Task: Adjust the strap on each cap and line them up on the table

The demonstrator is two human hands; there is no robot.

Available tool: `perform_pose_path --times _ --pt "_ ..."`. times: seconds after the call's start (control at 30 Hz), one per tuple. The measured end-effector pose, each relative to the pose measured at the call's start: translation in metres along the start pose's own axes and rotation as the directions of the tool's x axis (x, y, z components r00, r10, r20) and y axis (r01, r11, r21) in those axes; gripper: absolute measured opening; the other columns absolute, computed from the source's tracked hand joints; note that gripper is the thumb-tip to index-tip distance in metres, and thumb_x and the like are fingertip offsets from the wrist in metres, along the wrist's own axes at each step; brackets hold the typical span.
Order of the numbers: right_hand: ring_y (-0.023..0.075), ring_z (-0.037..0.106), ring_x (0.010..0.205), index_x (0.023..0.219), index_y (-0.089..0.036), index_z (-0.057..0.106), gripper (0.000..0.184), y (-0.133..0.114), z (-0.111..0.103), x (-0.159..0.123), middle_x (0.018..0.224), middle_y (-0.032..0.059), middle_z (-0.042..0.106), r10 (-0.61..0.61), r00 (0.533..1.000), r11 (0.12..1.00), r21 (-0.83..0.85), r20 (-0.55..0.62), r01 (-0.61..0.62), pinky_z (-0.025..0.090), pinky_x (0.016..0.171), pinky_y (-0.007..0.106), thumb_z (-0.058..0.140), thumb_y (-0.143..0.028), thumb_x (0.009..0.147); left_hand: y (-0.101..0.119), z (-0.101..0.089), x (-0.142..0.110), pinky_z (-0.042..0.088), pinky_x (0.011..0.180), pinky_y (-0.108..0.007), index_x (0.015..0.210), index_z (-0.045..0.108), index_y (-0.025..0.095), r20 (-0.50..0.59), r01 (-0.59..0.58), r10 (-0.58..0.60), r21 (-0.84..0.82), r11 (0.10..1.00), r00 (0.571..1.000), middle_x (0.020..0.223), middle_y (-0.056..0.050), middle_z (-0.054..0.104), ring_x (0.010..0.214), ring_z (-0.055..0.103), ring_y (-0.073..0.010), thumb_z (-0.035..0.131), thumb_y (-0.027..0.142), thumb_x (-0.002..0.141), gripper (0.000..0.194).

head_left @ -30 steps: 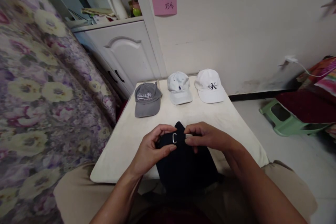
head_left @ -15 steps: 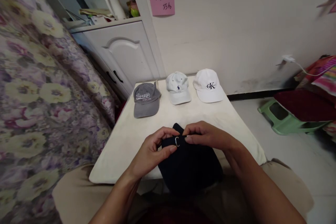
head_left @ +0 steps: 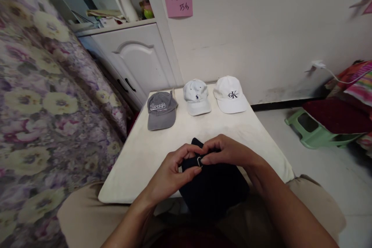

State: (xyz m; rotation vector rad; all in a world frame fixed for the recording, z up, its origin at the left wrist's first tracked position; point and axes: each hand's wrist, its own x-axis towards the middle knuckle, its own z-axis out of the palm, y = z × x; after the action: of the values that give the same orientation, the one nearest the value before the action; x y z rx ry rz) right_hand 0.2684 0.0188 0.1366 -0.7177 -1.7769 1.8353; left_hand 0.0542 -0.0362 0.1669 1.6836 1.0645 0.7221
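Note:
A dark navy or black cap [head_left: 213, 190] is held over my lap at the table's near edge, its back strap turned up towards me. My left hand [head_left: 177, 168] pinches the strap just left of a small metal buckle [head_left: 199, 161], thumb below and fingers above. From the other side, my right hand [head_left: 228, 151] is closed on the strap right at the buckle, thumb and index finger pressed together. The fingertips of both hands meet above the buckle and partly hide the strap.
On the cream-covered table [head_left: 136, 170] stand a grey cap [head_left: 162, 110], a pale blue cap [head_left: 197, 97] and a white cap [head_left: 231, 95] in a row at the back. A flowered curtain [head_left: 58, 124] hangs at left. A green stool [head_left: 315, 130] stands at right.
My left hand has shifted slightly right along with the buckle. My right thumb now lies against the buckle, and the fingertips of both hands have come together.

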Motion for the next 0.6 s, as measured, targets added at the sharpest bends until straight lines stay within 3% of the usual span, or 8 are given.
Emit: perform_pose_path --times 0.23,0.43,0.6 --pt "0.0101 0.050 0.063 0.079 -0.015 0.070 0.022 -0.003 0.007 0.001 0.069 -0.0028 0.061 -0.044 0.993 0.998 -0.057 -0.105 0.039 0.035 0.058 0.023 0.075 -0.036 0.078 -0.004 -0.004 0.007 0.028 0.054 -0.021 0.112 0.061 0.020 -0.048 0.066 -0.070 -0.083 0.994 0.996 0.066 0.006 0.044 0.060 0.040 -0.0104 0.068 0.039 0.085 0.034" --pt "0.0090 0.051 0.061 0.090 -0.016 0.066 0.028 -0.001 -0.004 0.001 0.074 -0.0017 0.063 -0.038 0.999 0.994 0.098 -0.022 0.040 0.036 0.054 0.020 0.071 -0.043 0.083 -0.005 -0.012 0.011 0.028 0.054 -0.023 0.075 0.064 0.014 0.203 0.207 -0.186 -0.087 0.975 0.961 0.065 0.003 0.050 0.058 0.041 -0.0102 0.066 0.045 0.085 0.033" --pt "0.0089 0.051 0.059 0.094 -0.013 0.067 0.035 0.004 -0.020 -0.001 0.077 0.0024 0.068 -0.127 0.988 0.978 0.175 0.085 0.111 0.039 0.056 0.021 0.066 -0.048 0.086 0.002 -0.017 0.009 0.030 0.054 -0.022 0.074 0.067 0.013 0.086 0.156 -0.141 -0.205 0.966 0.986 0.063 0.002 0.052 0.059 0.043 -0.0108 0.072 0.045 0.079 0.032"
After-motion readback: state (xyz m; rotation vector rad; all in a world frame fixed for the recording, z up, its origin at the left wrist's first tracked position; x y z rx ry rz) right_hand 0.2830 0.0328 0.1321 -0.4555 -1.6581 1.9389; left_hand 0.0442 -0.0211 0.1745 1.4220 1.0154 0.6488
